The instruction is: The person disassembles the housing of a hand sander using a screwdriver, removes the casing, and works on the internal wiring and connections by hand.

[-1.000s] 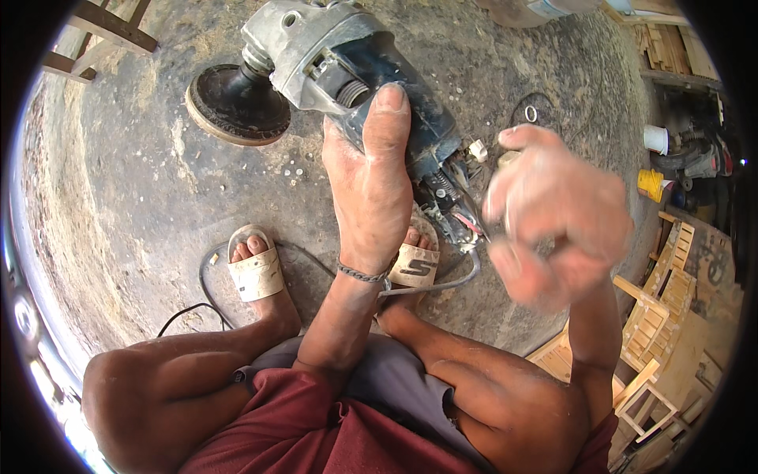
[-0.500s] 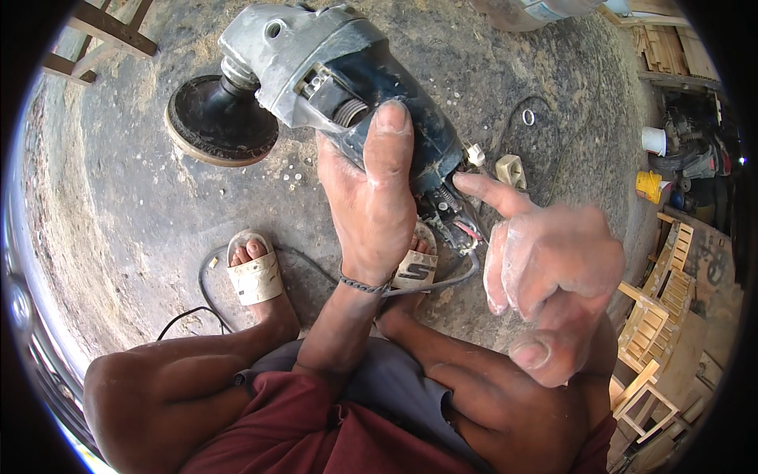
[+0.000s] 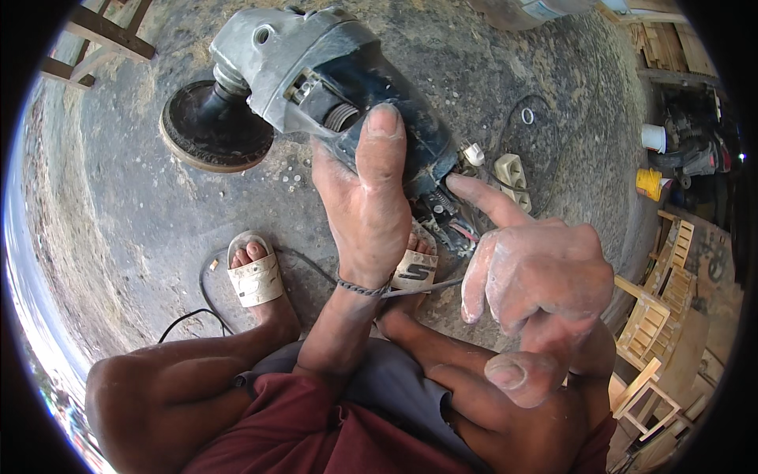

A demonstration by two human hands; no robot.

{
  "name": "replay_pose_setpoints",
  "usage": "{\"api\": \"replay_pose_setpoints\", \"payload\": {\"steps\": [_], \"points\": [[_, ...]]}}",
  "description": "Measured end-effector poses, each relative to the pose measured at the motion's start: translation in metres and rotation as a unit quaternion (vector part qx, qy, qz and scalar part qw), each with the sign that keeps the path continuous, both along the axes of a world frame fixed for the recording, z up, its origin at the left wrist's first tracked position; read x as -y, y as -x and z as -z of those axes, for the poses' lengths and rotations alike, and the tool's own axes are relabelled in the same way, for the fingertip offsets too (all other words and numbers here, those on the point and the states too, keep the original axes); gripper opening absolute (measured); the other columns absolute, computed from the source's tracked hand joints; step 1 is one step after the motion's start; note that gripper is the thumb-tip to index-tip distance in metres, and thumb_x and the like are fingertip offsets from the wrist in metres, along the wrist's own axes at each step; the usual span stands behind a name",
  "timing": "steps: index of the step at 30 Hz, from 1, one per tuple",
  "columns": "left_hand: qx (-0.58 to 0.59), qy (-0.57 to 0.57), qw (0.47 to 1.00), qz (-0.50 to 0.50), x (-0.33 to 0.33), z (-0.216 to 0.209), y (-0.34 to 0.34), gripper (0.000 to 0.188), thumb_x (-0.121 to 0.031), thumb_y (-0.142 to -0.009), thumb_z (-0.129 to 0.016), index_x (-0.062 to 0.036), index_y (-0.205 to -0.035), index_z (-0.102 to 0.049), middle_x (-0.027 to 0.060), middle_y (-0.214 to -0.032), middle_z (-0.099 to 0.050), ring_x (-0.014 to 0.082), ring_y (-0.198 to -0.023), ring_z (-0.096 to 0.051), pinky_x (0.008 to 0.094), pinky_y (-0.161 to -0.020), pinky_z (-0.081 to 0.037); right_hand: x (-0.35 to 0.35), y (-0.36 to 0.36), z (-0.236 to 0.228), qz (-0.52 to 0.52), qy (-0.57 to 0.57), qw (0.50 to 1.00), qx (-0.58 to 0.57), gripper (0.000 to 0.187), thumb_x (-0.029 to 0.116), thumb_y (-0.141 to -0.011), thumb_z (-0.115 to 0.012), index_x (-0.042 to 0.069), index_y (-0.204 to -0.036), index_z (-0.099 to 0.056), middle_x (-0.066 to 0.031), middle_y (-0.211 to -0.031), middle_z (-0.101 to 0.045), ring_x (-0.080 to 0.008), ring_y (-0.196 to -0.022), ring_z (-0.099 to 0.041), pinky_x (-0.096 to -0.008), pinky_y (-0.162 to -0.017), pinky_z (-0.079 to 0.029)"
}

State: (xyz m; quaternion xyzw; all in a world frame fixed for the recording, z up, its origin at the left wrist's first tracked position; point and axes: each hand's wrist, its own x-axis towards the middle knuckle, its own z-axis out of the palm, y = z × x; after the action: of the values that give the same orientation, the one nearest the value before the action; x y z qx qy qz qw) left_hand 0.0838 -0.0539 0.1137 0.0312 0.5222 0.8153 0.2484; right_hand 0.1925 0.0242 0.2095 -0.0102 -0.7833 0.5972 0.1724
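An angle grinder point(image 3: 304, 71) with a grey metal gear head and a dark blue body is held up over the floor. My left hand point(image 3: 367, 209) wraps round its body, thumb on top beside an opening with a spring-like coil. At the grinder's head sits a round black disc pad point(image 3: 213, 130). Wires and small parts point(image 3: 446, 213) lie bare at its rear end, where the cover is off. My right hand point(image 3: 545, 272) holds nothing; its index fingertip is at the edge of the rear housing, thumb apart, other fingers loosely bent. A grey cord point(image 3: 426, 289) runs below my left wrist.
On the concrete floor point(image 3: 118, 205) lie a cream socket strip point(image 3: 512, 178), a white plug point(image 3: 473, 154) and a white ring point(image 3: 527, 116). Wooden frames point(image 3: 659, 320), a yellow tub point(image 3: 649, 185) and a white bucket point(image 3: 653, 137) stand at right. A wooden stool point(image 3: 114, 35) is far left.
The grinder and my left hand have shifted slightly left. My right hand has moved a little left and down, its index finger still at the rear end of the housing.
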Motion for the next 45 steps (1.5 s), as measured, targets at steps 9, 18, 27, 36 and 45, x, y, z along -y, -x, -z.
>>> {"api": "replay_pose_setpoints", "payload": {"steps": [9, 18, 27, 36, 45], "points": [[0.013, -0.012, 0.999, 0.031, 0.002, 0.002, 0.002, 0.052, -0.042, -0.105, -0.046, 0.0055, -0.122, -0.058, 0.0179, -0.103, -0.071, 0.0263, -0.092, -0.072, 0.0367, -0.082, -0.057, -0.011, -0.002, 0.003, -0.017, -0.031, 0.999, 0.017, 0.05, 0.037, -0.079, -0.078, 0.011, -0.054, -0.044, -0.0001, -0.05, -0.051, -0.013, -0.041, -0.051, -0.0643, -0.106, -0.042], [0.021, -0.029, 0.999, 0.033, 0.002, 0.003, 0.002, 0.053, -0.044, -0.104, -0.047, 0.0052, -0.123, -0.056, 0.0185, -0.103, -0.07, 0.0266, -0.091, -0.072, 0.0362, -0.08, -0.058, -0.014, 0.002, 0.006, -0.028, -0.078, 0.996, 0.017, 0.05, 0.036, -0.077, -0.078, 0.012, -0.053, -0.042, 0.0017, -0.048, -0.044, -0.0122, -0.04, -0.043, -0.0597, -0.098, -0.05], [0.029, -0.026, 0.999, 0.035, 0.002, 0.006, 0.001, 0.052, -0.044, -0.103, -0.048, 0.0034, -0.124, -0.056, 0.0178, -0.103, -0.07, 0.0273, -0.092, -0.073, 0.0362, -0.079, -0.059, -0.008, 0.001, 0.007, -0.058, -0.232, 0.971, 0.005, 0.058, 0.042, -0.083, -0.077, 0.008, -0.052, -0.043, -0.0032, -0.054, -0.048, -0.0168, -0.043, -0.047, -0.0589, -0.091, -0.056], [0.023, -0.029, 0.998, 0.048, 0.002, 0.003, 0.002, 0.052, -0.044, -0.103, -0.047, 0.0028, -0.123, -0.056, 0.0177, -0.102, -0.07, 0.0264, -0.091, -0.073, 0.0349, -0.076, -0.059, -0.012, -0.001, -0.006, -0.051, -0.235, 0.971, 0.018, 0.056, 0.041, -0.082, -0.078, 0.007, -0.053, -0.045, -0.005, -0.055, -0.053, -0.018, -0.046, -0.054, -0.0606, -0.088, -0.056], [0.018, -0.016, 0.999, 0.047, 0.002, 0.002, 0.001, 0.052, -0.044, -0.103, -0.048, 0.0032, -0.125, -0.055, 0.0182, -0.103, -0.07, 0.027, -0.092, -0.073, 0.0359, -0.078, -0.059, -0.008, 0.0, -0.003, -0.045, -0.22, 0.974, 0.009, 0.056, 0.042, -0.082, -0.08, 0.007, -0.053, -0.046, -0.0045, -0.055, -0.052, -0.0176, -0.046, -0.054, -0.0602, -0.089, -0.056]]}}
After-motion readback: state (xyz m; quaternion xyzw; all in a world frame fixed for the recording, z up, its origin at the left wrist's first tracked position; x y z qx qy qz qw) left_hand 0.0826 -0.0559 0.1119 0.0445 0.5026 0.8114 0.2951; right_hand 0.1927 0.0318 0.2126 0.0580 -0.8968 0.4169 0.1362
